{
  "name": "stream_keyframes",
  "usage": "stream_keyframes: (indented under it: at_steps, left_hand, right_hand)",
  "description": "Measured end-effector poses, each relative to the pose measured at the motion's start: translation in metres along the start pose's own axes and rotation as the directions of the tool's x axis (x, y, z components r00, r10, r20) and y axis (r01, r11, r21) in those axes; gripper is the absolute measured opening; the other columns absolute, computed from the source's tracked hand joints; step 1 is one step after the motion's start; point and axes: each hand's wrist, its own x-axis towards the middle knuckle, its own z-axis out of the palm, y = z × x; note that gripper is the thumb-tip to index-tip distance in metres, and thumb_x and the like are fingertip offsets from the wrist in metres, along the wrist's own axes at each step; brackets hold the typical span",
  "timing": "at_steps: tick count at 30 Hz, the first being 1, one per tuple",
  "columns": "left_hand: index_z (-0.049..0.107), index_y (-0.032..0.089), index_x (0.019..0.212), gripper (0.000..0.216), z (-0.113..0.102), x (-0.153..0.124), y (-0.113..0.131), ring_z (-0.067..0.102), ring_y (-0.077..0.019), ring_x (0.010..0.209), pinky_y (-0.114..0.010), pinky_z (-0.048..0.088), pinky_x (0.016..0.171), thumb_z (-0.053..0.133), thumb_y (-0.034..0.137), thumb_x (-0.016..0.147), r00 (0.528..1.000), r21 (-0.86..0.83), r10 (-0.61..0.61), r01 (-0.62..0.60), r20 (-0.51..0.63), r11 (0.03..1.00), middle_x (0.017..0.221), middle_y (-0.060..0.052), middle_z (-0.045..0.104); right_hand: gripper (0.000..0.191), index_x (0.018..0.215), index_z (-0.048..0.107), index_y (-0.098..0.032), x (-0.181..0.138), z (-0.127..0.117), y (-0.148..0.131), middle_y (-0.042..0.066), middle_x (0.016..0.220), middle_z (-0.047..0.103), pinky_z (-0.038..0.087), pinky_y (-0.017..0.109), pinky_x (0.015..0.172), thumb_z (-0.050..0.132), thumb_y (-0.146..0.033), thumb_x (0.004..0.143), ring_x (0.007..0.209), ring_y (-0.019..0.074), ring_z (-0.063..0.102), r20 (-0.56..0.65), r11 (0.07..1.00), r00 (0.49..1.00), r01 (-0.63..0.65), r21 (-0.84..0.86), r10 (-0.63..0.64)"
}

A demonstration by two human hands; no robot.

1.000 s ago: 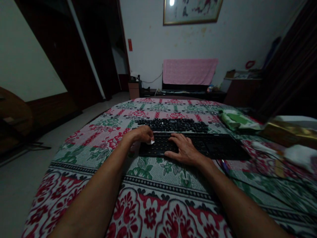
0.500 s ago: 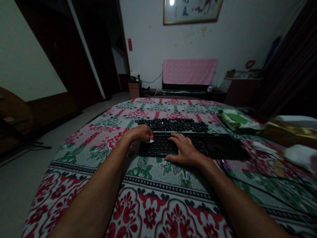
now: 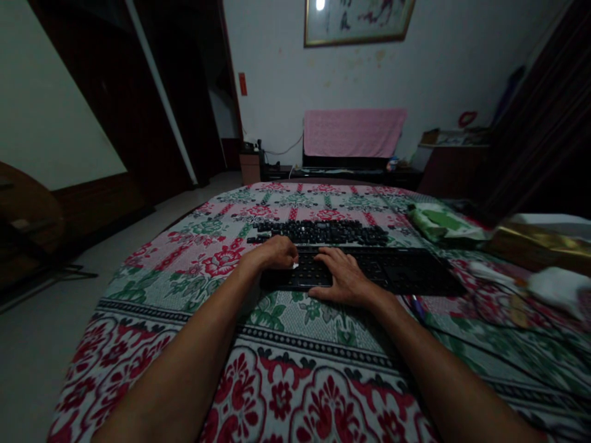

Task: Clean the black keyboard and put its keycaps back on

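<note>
A black keyboard base [image 3: 406, 271] with its keycaps off lies on the patterned tablecloth [image 3: 272, 317]. Over its left part, my left hand [image 3: 279, 251] is closed in a pinch on a small white wipe [image 3: 295, 265], which touches the key sockets. My right hand [image 3: 344, 277] rests on the middle of the base, fingers spread, thumb along the near edge. Behind the base, loose black keycaps [image 3: 323, 232] lie in a long band. The fingertips of my left hand are partly hidden from view.
To the right stand a green-and-white wipes packet [image 3: 443, 224], a gold box [image 3: 540, 246] and a crumpled white piece [image 3: 558, 292]. A black cable [image 3: 484, 352] runs across the cloth at the right. A pink towel [image 3: 354, 132] hangs against the far wall.
My left hand has slid a little to the right along the keyboard base with the white wipe. My right hand has stayed in place.
</note>
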Motion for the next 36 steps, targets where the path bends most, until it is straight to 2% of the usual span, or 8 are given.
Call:
stream_keyframes:
  at_steps: [4, 8, 14, 20, 26, 32, 34, 36]
  left_hand:
    - [0.068, 0.019, 0.088, 0.030, 0.003, 0.000, 0.002, 0.056, -0.0119, 0.065, -0.017, 0.037, 0.054, 0.047, 0.019, 0.067, 1.000, -0.022, 0.017, -0.018, -0.025, 1.000, 0.075, -0.001, 0.067]
    - [0.068, 0.019, 0.092, 0.035, 0.005, -0.001, -0.007, 0.058, -0.0124, 0.069, -0.017, 0.039, 0.059, 0.046, 0.014, 0.065, 1.000, -0.014, 0.018, -0.018, -0.013, 1.000, 0.080, -0.001, 0.068]
    - [0.068, 0.019, 0.090, 0.030, 0.006, -0.013, -0.023, 0.058, -0.0137, 0.075, -0.018, 0.040, 0.063, 0.052, 0.022, 0.065, 0.997, -0.133, -0.077, 0.073, -0.026, 0.988, 0.081, 0.000, 0.068]
    - [0.069, 0.017, 0.084, 0.027, -0.002, -0.023, -0.025, 0.058, -0.0136, 0.073, -0.018, 0.039, 0.059, 0.054, 0.019, 0.062, 0.978, -0.117, -0.209, 0.209, 0.015, 0.971, 0.078, -0.001, 0.067]
    - [0.067, 0.019, 0.085, 0.028, -0.001, -0.023, -0.015, 0.056, -0.0121, 0.069, -0.018, 0.037, 0.056, 0.056, 0.023, 0.061, 0.993, -0.157, -0.115, 0.119, 0.032, 0.980, 0.076, 0.001, 0.065]
    - [0.068, 0.017, 0.080, 0.026, -0.004, -0.025, -0.012, 0.053, -0.0113, 0.060, -0.018, 0.035, 0.051, 0.053, 0.018, 0.058, 0.985, -0.035, -0.151, 0.155, 0.086, 0.987, 0.066, 0.001, 0.062]
    - [0.068, 0.018, 0.081, 0.026, -0.002, -0.025, -0.012, 0.054, -0.0111, 0.062, -0.018, 0.036, 0.054, 0.054, 0.020, 0.059, 0.987, -0.064, -0.153, 0.156, 0.058, 0.986, 0.070, 0.001, 0.064]
    - [0.067, 0.020, 0.086, 0.027, 0.002, -0.023, -0.009, 0.056, -0.0116, 0.068, -0.018, 0.038, 0.058, 0.053, 0.024, 0.063, 0.995, -0.109, -0.104, 0.102, -0.012, 0.989, 0.076, 0.001, 0.065]
  right_hand:
    - [0.073, 0.118, 0.045, -0.022, 0.000, 0.001, 0.000, 0.011, 0.130, 0.037, 0.028, 0.049, 0.093, 0.057, -0.064, 0.059, 0.120, 0.0298, 0.030, -0.002, 1.000, 1.000, -0.013, -0.002, 0.013]
    - [0.072, 0.118, 0.045, -0.021, 0.000, 0.000, -0.001, 0.011, 0.131, 0.037, 0.027, 0.049, 0.094, 0.055, -0.065, 0.061, 0.120, 0.0296, 0.030, -0.004, 1.000, 1.000, -0.013, 0.009, 0.013]
    - [0.072, 0.118, 0.045, -0.022, 0.000, -0.001, -0.002, 0.011, 0.131, 0.037, 0.027, 0.050, 0.094, 0.056, -0.064, 0.060, 0.120, 0.0295, 0.030, 0.004, 1.000, 1.000, -0.022, 0.014, 0.022]
    - [0.071, 0.117, 0.045, -0.022, 0.000, 0.001, 0.000, 0.011, 0.131, 0.036, 0.027, 0.049, 0.095, 0.055, -0.064, 0.061, 0.121, 0.0285, 0.029, -0.004, 1.000, 1.000, -0.006, 0.001, 0.006]
    - [0.070, 0.117, 0.046, -0.022, 0.000, 0.000, -0.001, 0.011, 0.131, 0.038, 0.028, 0.049, 0.094, 0.055, -0.064, 0.061, 0.120, 0.0290, 0.031, -0.004, 1.000, 1.000, -0.006, -0.002, 0.006]
    - [0.071, 0.117, 0.045, -0.023, 0.000, 0.001, 0.000, 0.010, 0.131, 0.037, 0.028, 0.049, 0.094, 0.056, -0.063, 0.061, 0.119, 0.0285, 0.031, -0.011, 1.000, 1.000, -0.014, -0.010, 0.014]
    - [0.071, 0.118, 0.045, -0.022, 0.000, 0.001, 0.000, 0.010, 0.131, 0.037, 0.028, 0.049, 0.094, 0.056, -0.064, 0.061, 0.119, 0.0285, 0.031, -0.005, 1.000, 1.000, -0.016, -0.010, 0.016]
    - [0.072, 0.118, 0.045, -0.022, 0.000, 0.001, -0.001, 0.010, 0.130, 0.037, 0.028, 0.049, 0.093, 0.055, -0.065, 0.060, 0.119, 0.0287, 0.031, -0.004, 1.000, 1.000, -0.018, -0.009, 0.018]
